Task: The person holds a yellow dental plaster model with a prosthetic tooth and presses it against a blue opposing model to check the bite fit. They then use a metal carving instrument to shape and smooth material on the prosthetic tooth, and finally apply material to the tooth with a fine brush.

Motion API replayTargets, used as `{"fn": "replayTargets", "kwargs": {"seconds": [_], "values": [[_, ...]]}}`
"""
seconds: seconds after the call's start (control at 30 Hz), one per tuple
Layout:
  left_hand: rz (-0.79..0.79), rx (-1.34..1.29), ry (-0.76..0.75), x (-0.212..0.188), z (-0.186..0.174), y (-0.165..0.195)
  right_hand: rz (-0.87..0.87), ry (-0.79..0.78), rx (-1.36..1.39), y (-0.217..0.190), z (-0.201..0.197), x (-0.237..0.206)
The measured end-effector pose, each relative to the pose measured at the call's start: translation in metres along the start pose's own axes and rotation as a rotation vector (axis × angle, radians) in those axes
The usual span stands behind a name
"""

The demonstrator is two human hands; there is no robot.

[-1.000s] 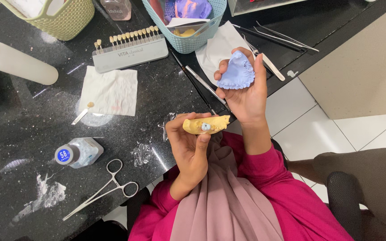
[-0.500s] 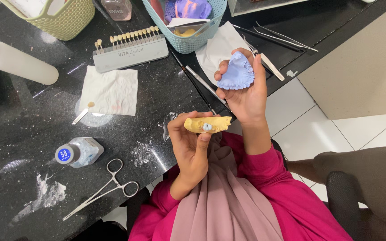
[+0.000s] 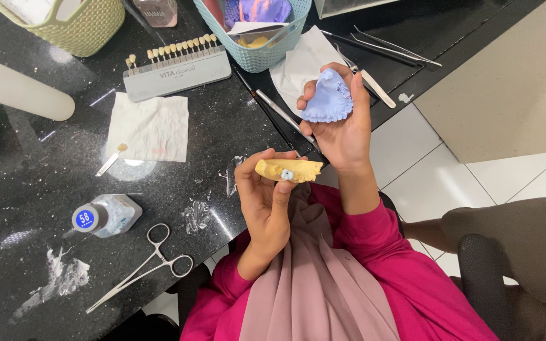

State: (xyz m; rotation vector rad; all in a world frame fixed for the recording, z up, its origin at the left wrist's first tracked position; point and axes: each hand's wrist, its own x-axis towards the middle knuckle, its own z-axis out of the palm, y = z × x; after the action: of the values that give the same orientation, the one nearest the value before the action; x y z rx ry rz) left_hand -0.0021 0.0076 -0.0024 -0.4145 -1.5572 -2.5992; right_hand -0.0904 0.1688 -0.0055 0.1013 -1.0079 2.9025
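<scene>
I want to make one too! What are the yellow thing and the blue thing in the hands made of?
The yellow cast in the left hand looks like dental stone or plaster: matte, chalky, hard-edged. The blue cast in the right hand looks like the same kind of stone, tinted pale blue, dull and unshiny.

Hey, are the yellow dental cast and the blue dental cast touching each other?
Apart. The head view shows the yellow dental cast in the left hand and the blue dental cast higher up in the right hand, with palm between them.
</scene>
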Motion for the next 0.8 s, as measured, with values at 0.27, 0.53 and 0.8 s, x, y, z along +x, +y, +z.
{"fn": "replayTargets", "kwargs": {"seconds": [0.27, 0.53, 0.8], "values": [[-0.005, -0.005, -0.008, 0.0008, -0.0019, -0.0006, -0.010, -0.020, -0.007, 0.0019, -0.0036, -0.0009], [-0.011, -0.023, -0.011, 0.0019, -0.0004, -0.0005, 0.001, 0.008, -0.027, 0.0021, -0.0044, 0.0008], [-0.028, -0.059, -0.013, 0.0011, -0.0001, -0.0004, 0.002, 0.016, -0.009, 0.0010, -0.0036, -0.0001]]}}
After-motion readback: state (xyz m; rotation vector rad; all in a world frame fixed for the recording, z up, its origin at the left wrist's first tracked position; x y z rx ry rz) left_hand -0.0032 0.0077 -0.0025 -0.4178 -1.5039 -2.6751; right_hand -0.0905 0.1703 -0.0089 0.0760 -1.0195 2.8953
